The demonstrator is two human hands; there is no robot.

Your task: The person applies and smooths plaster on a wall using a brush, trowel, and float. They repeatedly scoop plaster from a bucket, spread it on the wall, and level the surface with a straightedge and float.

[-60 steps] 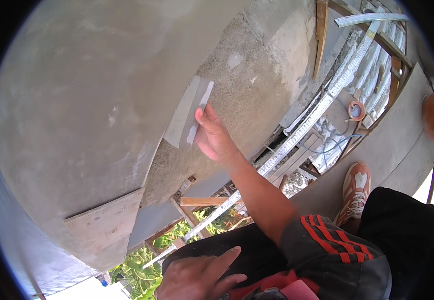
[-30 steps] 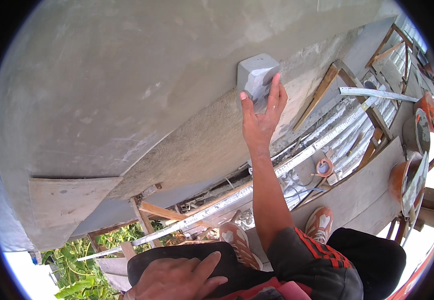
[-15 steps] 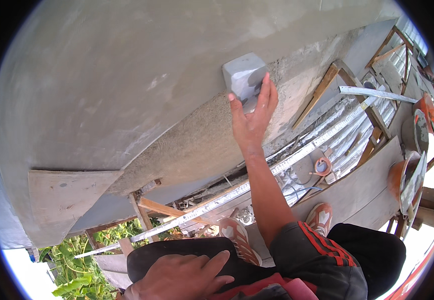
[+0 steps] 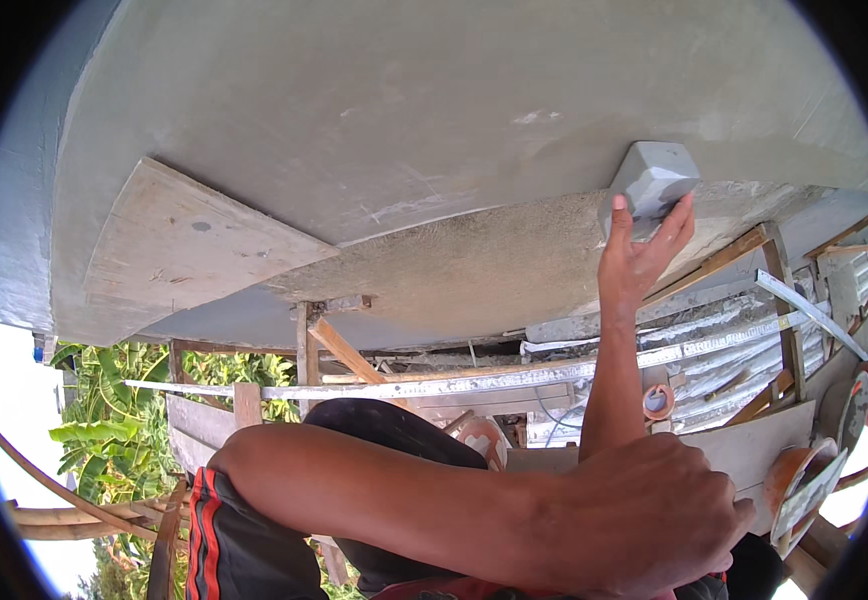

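Note:
A pale grey block (image 4: 657,172) with darker, wet-looking patches rests against the smooth grey plastered wall (image 4: 354,100), near the edge where a rougher band (image 4: 474,250) starts. I cannot tell what the block is made of. My right hand (image 4: 644,255) grips it from below, thumb on one side and fingers on the other. Across my lap lies my left forearm. My left hand (image 4: 659,510), at its end, is closed with fingers curled under; whatever they may hold is hidden. A flat board (image 4: 199,240) lies against the wall on the left.
A long whitish straightedge (image 4: 474,383) runs across in front of my knees. Wooden posts and braces (image 4: 349,350) stand below the wall. At the right are orange bowls (image 4: 789,470), a shorter metal bar (image 4: 809,312) and planks (image 4: 754,445). Green plants (image 4: 114,410) grow at lower left.
My view has turned, so the wall and board sit differently. The block, still in my right hand, is farther right in view. My left hand has swung rightward across my lap and closed.

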